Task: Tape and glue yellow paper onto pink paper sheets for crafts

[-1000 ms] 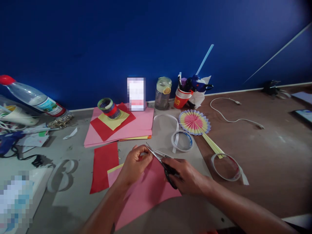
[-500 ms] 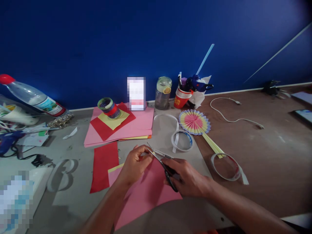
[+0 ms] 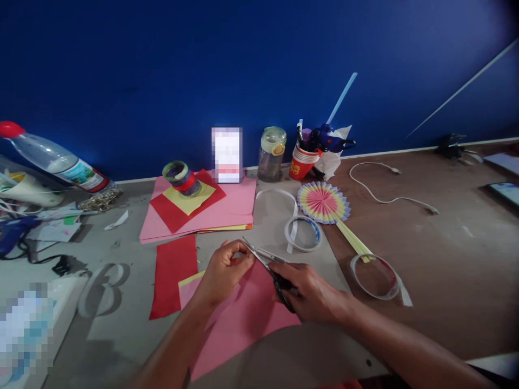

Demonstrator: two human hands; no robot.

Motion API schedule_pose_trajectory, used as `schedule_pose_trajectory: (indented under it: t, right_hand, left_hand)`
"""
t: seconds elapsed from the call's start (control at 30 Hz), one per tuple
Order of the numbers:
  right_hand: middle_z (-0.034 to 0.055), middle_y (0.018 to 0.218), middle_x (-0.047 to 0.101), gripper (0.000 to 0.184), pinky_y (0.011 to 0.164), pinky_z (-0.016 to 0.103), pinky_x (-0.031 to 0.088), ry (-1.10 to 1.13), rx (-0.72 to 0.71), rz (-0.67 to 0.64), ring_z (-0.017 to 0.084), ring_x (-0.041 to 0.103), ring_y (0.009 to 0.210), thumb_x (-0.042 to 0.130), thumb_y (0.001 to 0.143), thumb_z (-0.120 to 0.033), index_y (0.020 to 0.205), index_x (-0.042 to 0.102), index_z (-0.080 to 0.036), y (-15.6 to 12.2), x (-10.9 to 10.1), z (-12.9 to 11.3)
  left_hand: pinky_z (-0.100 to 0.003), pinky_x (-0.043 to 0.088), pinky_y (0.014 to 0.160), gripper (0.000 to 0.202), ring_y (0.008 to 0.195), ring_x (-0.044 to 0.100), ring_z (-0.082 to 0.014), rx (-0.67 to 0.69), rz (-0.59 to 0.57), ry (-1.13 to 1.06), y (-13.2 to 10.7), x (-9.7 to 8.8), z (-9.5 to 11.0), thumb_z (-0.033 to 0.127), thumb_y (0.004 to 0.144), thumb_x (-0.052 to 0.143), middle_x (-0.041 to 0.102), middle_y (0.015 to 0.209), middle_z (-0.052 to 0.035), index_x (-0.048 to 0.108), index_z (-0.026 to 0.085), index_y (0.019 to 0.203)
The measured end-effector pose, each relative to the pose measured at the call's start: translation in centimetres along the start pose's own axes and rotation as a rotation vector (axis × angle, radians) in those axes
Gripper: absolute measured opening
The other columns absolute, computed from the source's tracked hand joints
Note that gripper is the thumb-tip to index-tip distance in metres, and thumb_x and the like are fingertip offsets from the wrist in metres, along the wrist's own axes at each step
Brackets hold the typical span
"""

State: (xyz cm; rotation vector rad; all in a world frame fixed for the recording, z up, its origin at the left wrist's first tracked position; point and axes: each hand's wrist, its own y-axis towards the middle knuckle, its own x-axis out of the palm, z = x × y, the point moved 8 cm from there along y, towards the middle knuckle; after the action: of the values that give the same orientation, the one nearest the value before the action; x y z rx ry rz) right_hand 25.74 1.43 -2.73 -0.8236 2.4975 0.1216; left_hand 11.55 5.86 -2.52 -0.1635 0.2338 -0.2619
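Note:
My right hand (image 3: 310, 289) grips black-handled scissors (image 3: 280, 286), whose blades point up and left toward my other hand. My left hand (image 3: 227, 273) is closed in a pinch right at the blades; what sits between thumb and fingers is too small to make out. Beneath both hands lies a large pink sheet of paper (image 3: 247, 343), with a yellow strip (image 3: 190, 281) edging the paper at its upper left. Just beyond the scissors is a slim silver metal tool (image 3: 271, 255). A red paper rectangle (image 3: 173, 275) lies left of my left hand.
Behind are stacked pink paper (image 3: 239, 202), a tape roll (image 3: 181, 178) on yellow and red squares, a lit phone (image 3: 227, 155), a bottle (image 3: 271, 154) and a red cup (image 3: 302, 165). Rightward lie a paper fan (image 3: 323, 202), tape rolls (image 3: 288, 232) and a white cable (image 3: 368, 197).
The scissor handles have drawn slightly together and the blades sit closer to each other. My left hand stays nearly in place, and the things on the table have not moved.

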Motion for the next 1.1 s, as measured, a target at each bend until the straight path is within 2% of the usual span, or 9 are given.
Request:
schedule_pose_trajectory:
  t: [0.23, 0.4, 0.57, 0.77, 1.1]
  right_hand:
    - [-0.0007, 0.076, 0.061, 0.031, 0.057, 0.019, 0.038, -0.026, -0.001, -0.002, 0.010, 0.051, 0.063, 0.050, 0.075, -0.007, 0.103, 0.057, -0.018, 0.11, -0.15, 0.30]
    - [-0.0027, 0.074, 0.057, 0.017, 0.057, 0.019, 0.037, 0.015, -0.024, -0.023, 0.009, 0.048, 0.061, 0.056, 0.076, -0.014, 0.092, 0.055, -0.018, 0.01, 0.05, -0.23]
    - [-0.0039, 0.071, 0.055, 0.019, 0.054, 0.017, 0.036, 0.083, 0.014, -0.027, 0.008, 0.049, 0.060, 0.053, 0.075, -0.010, 0.092, 0.054, -0.018, -0.01, 0.31, -0.14]
    - [-0.0034, 0.071, 0.057, 0.023, 0.053, 0.017, 0.036, 0.053, 0.035, -0.008, 0.009, 0.049, 0.060, 0.051, 0.073, -0.010, 0.094, 0.055, -0.019, 0.00, 0.14, 0.25]
    - [-0.0007, 0.079, 0.062, 0.020, 0.059, 0.020, 0.039, 0.021, 0.045, -0.027, 0.011, 0.050, 0.065, 0.052, 0.079, -0.014, 0.098, 0.057, -0.019, -0.11, 0.38, 0.53]
  left_hand:
    - [-0.030, 0.047, 0.084, 0.016, 0.069, 0.057, -0.0129, 0.006, 0.000, 0.016, 0.01, -0.05, 0.43, 0.033, 0.078, 0.061, 0.063, 0.071, 0.0019, 0.062, 0.019, 0.071]
    - [-0.031, 0.046, 0.085, 0.011, 0.072, 0.058, -0.0138, 0.018, -0.022, 0.000, 0.12, 0.24, 0.24, 0.029, 0.077, 0.061, 0.064, 0.074, 0.0009, 0.061, 0.019, 0.072]
    - [-0.031, 0.046, 0.086, 0.013, 0.073, 0.058, -0.0143, 0.010, -0.011, -0.002, 0.17, 0.18, -0.06, 0.031, 0.077, 0.061, 0.064, 0.071, 0.0010, 0.062, 0.019, 0.074]
    - [-0.031, 0.046, 0.085, 0.018, 0.073, 0.058, -0.0148, -0.001, -0.005, -0.009, 0.10, 0.10, 0.04, 0.037, 0.079, 0.062, 0.064, 0.070, 0.0010, 0.064, 0.019, 0.075]
    - [-0.029, 0.046, 0.079, 0.020, 0.067, 0.054, -0.0125, -0.005, -0.002, -0.006, 0.08, -0.04, 0.09, 0.037, 0.078, 0.063, 0.060, 0.068, 0.0020, 0.060, 0.019, 0.071]
